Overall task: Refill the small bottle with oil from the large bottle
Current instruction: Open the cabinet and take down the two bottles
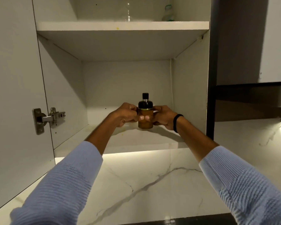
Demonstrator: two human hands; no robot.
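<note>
1. Both arms are up and reaching into the open wall cabinet, and there's the bottle (145, 113), standing on the lower shelf (136, 140) toward its right-hand side, well back from the front edge.
2. Left hand (126, 115) is wrapped on the bottle's left flank, fingertips (144, 118) curling across the amber front. Right hand (163, 116) is pressed against the opposite flank. So it's a two-handed clasp, the bottle caught squarely between them.
3. Long axis: straight up and down, black cap (145, 95) on top, base at or just above the shelf. I can't tell from here whether it's touching.
4. Neither hand is nearer; they're level, one each side, with the bottle dead ahead of the person and above the marble counter (136, 184).
5. Which bottle is this, the small one or the large one? Can't say; there's no other oil bottle in sight.
6. My read: the coming move runs out toward the person and down, so keeping it upright past the shelf lip is what matters.
7. Up on the top shelf (122, 26), a clear glass vessel (128, 13) sits well clear.
</note>
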